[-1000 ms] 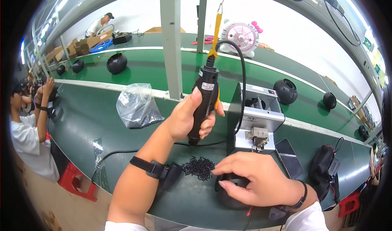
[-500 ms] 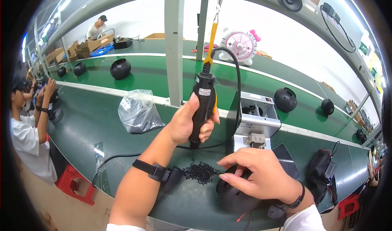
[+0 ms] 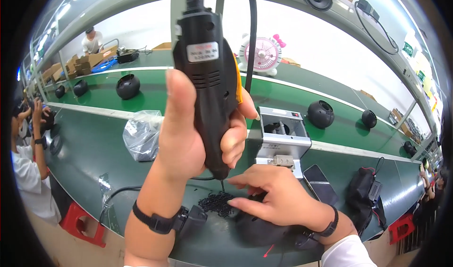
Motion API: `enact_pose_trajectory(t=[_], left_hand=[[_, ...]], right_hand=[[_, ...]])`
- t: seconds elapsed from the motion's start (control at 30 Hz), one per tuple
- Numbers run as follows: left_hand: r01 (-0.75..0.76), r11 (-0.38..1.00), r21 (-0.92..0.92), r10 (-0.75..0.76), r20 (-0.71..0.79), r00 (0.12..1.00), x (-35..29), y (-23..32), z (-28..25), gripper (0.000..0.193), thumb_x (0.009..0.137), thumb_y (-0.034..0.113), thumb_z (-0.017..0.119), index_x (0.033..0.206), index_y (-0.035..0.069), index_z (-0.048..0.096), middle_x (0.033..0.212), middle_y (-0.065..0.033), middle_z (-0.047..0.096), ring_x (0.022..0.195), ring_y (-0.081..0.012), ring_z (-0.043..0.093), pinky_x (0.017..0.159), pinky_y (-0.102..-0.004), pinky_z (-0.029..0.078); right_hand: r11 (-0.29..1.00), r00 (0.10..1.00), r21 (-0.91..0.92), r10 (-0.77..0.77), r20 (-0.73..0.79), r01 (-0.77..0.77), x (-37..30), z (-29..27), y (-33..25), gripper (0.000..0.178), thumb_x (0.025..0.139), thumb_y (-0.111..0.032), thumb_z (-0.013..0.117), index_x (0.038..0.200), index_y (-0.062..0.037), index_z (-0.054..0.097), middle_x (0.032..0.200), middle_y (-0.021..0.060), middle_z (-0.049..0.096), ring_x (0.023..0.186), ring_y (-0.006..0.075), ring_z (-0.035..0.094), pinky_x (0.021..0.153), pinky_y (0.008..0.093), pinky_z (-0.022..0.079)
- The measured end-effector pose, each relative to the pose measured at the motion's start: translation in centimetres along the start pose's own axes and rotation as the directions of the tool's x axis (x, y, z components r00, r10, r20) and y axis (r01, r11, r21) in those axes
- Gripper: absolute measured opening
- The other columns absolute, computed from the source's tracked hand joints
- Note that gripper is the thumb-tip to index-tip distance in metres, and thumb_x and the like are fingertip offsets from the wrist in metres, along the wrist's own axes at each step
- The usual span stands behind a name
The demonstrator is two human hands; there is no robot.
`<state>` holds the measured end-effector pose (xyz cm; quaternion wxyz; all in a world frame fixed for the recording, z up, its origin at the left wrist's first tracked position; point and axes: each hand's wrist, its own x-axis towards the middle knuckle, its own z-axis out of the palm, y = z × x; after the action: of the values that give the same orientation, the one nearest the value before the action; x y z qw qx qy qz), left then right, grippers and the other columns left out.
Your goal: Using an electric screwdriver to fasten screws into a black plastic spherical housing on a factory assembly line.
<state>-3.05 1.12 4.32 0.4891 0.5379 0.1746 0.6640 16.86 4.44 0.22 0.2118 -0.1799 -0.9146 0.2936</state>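
Note:
An upright black electric screwdriver point(image 3: 207, 87) with a yellow lever fills the middle, and my left hand point(image 3: 188, 130) is wrapped round its body. Its thin bit points down at a pile of small black screws point(image 3: 217, 204) on the green worktable point(image 3: 89, 149). Over the right side of that pile is my right hand point(image 3: 278, 196), thumb and index finger apart with a gap between them, the index fingertip close to the bit. Beneath the right hand lies a rounded black housing point(image 3: 257, 231), partly hidden, with a red wire beside it.
Behind my hands stands a silver screw-feeder machine point(image 3: 285, 142). A phone point(image 3: 321, 184) and a black pouch point(image 3: 362, 194) lie to the right, a clear plastic bag point(image 3: 141, 137) to the left. Round black housings point(image 3: 128, 87) sit on the green conveyor. A person point(image 3: 30, 172) is at far left.
My left hand has brought the screwdriver nearer, its bit now at the screw pile. My right hand has shifted left, its fingers coming close to the bit and the screws.

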Motion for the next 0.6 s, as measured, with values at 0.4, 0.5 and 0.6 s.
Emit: enact_pose_trajectory(t=[0.4,0.5,0.6], left_hand=[[-0.109,0.991,-0.078,0.106,-0.048,0.993,-0.7,0.4,2.1,0.106,0.081,0.096,0.027,0.100,-0.005,0.054,0.056,-0.0012,0.050,0.041,-0.0126,0.048,0.041,-0.0299,0.046],[-0.087,0.993,-0.081,0.083,-0.050,0.995,-1.0,0.5,2.0,0.108,0.080,0.097,0.027,0.101,-0.005,0.056,0.056,-0.0016,0.050,0.041,-0.0128,0.048,0.042,-0.0296,0.046],[-0.023,0.993,-0.119,0.002,-0.178,0.984,-1.2,0.3,3.0,0.112,0.079,0.099,0.025,0.100,-0.006,0.059,0.055,-0.0028,0.050,0.041,-0.0137,0.048,0.042,-0.0297,0.045]], right_hand=[[0.997,0.999,0.072,-0.023,0.034,0.021,-0.2,0.1,-0.1,0.015,0.088,-0.019,0.076,0.091,-0.0049,0.074,0.084,0.0094,0.068,0.075,0.0300,0.066,0.066,0.0396,0.052],[0.998,0.998,-0.012,-0.055,0.042,0.056,-0.4,0.2,-0.5,0.012,0.090,-0.017,0.074,0.093,-0.0055,0.072,0.087,0.0094,0.068,0.079,0.0301,0.066,0.069,0.0397,0.052],[0.995,0.996,-0.059,-0.074,0.057,0.078,-0.7,0.3,-1.0,0.012,0.091,-0.017,0.072,0.094,-0.0057,0.071,0.089,0.0091,0.067,0.085,0.0306,0.066,0.072,0.0396,0.053]])
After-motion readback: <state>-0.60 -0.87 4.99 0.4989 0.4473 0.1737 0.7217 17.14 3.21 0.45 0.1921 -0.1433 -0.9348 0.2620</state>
